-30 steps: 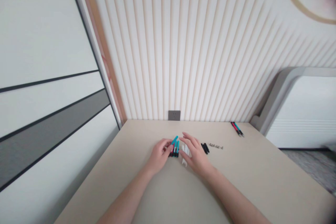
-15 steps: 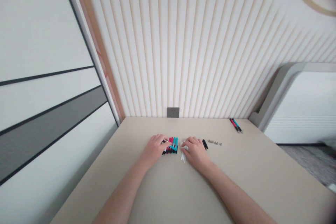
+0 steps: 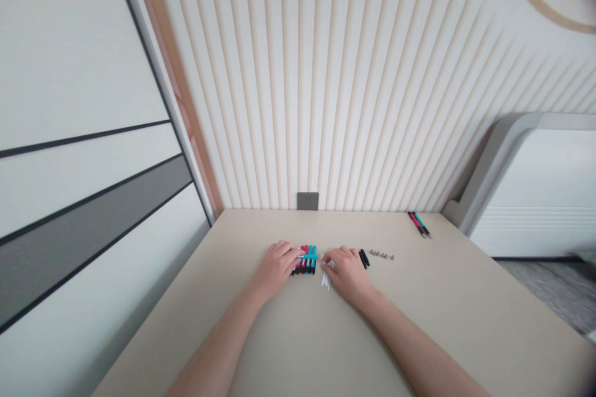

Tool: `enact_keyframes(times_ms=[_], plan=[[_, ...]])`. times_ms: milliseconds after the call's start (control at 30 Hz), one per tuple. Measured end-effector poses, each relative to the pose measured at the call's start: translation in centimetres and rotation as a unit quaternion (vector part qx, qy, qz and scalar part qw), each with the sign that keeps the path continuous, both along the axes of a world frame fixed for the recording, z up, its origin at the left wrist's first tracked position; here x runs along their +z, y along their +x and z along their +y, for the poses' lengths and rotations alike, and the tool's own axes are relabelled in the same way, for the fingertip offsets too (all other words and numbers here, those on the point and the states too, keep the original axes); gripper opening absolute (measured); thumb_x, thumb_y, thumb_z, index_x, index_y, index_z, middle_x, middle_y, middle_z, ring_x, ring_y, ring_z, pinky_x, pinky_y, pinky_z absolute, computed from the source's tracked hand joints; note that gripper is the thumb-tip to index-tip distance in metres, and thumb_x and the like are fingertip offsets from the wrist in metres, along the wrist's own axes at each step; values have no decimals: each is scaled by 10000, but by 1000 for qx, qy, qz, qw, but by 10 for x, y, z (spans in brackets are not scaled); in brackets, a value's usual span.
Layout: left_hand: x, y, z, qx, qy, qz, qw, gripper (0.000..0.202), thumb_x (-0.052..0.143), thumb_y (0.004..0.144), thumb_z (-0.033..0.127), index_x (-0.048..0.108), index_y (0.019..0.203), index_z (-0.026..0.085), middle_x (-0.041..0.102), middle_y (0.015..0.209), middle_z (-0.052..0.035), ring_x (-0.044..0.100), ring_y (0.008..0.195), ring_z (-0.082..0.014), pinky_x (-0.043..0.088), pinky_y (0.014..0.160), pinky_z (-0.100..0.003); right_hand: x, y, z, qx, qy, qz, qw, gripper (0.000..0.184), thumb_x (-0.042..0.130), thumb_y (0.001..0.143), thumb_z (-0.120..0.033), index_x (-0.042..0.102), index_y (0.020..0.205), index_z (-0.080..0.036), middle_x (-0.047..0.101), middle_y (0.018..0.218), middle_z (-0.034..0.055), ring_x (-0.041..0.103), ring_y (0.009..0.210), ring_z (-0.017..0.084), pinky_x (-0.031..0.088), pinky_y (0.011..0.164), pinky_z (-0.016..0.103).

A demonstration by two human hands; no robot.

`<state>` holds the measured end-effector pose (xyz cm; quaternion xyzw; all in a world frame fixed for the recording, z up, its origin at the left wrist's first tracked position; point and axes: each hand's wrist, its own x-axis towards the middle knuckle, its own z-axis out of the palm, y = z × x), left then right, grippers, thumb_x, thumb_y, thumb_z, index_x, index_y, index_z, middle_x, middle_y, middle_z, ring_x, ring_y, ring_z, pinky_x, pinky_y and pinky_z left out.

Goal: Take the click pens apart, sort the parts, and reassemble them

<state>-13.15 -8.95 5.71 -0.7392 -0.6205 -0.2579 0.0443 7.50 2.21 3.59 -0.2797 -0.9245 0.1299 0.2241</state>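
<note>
My left hand (image 3: 278, 265) is closed on a blue pen barrel (image 3: 309, 256), which lies crosswise with its end towards the right. Under and beside it is a row of pen parts (image 3: 303, 268) with pink, blue and black sections, partly covered by the fingers. My right hand (image 3: 345, 265) faces the barrel's end, thumb and fingers pinched together. A small pale tip shows between them, too small to name. Below that hand several thin white sticks (image 3: 325, 281) lie on the table, partly hidden.
Black pen parts (image 3: 364, 258) lie right of my right hand, then a row of small metallic pieces (image 3: 382, 255). Two pens, one pink and one blue (image 3: 421, 223), rest near the back right edge of the table (image 3: 298, 341). A dark socket (image 3: 308, 201) is on the ribbed wall.
The blue barrel in my left hand has turned from a slant to nearly level, its end now towards my right fingers. My right hand stays about where it was.
</note>
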Motion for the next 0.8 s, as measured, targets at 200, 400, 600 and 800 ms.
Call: enact_keyframes(times_ms=[200, 400, 600, 800], plan=[[-4, -2, 2, 1, 1, -35, 999, 228, 488, 975, 277, 613, 1160, 226, 671, 1033, -59, 574, 971, -220, 448, 880, -378, -1, -1, 1, 3, -6, -4, 1000, 67, 586, 896, -231, 649, 914, -246, 705, 928, 16, 575, 915, 208, 321, 799, 337], [-8, -4, 4, -5, 11, -40, 999, 264, 412, 998, 257, 639, 1125, 213, 696, 1000, -64, 588, 926, -216, 454, 861, -371, 2, 0, 1, 15, -21, 17, 1000, 121, 544, 913, -221, 660, 881, -233, 691, 885, 27, 586, 896, 205, 371, 809, 334], [-11, -3, 5, -10, 7, -39, 999, 268, 383, 997, 223, 644, 1053, 193, 689, 948, -70, 586, 882, -213, 458, 829, -355, 3, 3, -1, 35, -88, 163, 982, 189, 482, 941, -278, 661, 931, -220, 685, 882, 49, 618, 841, 194, 473, 808, 329], [-12, -3, 6, -30, 5, -27, 999, 265, 390, 1000, 252, 648, 980, 197, 668, 870, -59, 570, 822, -204, 454, 786, -340, 3, 1, -4, 91, -93, 199, 971, 271, 445, 966, -289, 685, 1074, -225, 684, 977, 85, 642, 897, 201, 519, 821, 332]])
